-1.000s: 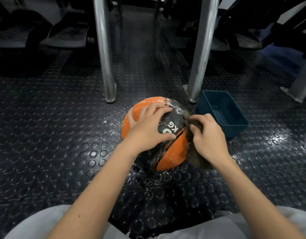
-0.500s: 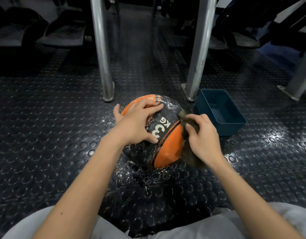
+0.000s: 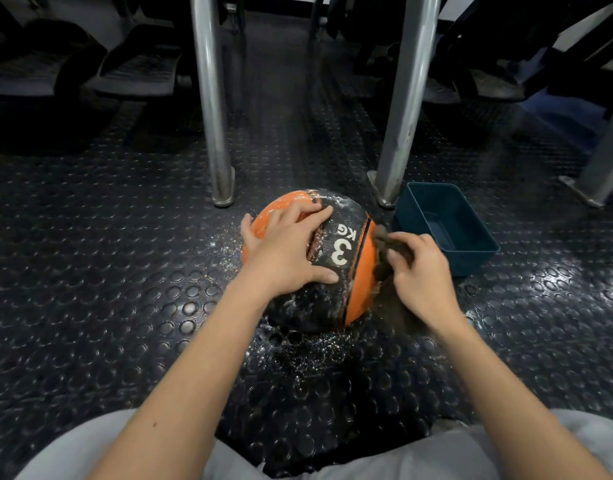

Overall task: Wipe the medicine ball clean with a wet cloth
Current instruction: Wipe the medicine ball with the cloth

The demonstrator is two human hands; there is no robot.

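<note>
medicine ball (image 3: pixel 336 299) rolled a bit, whole "3 kg" showing now | left hand (image 3: pixel 287 254) slid off the label | right hand (image 3: pixel 419 271) dragged the cloth (image 3: pixel 388 251) across the right orange panel

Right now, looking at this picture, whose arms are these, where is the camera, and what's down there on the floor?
No machine here: these are a person's two bare arms, filmed by a camera worn on their head, looking down. The left hand rests spread on an orange and black medicine ball marked 3 KG, which sits on the studded dark floor. The right hand grips a dark cloth against the ball's right side. A blue tub stands beside it, near two metal legs. White specks dot the ball and floor.
</note>
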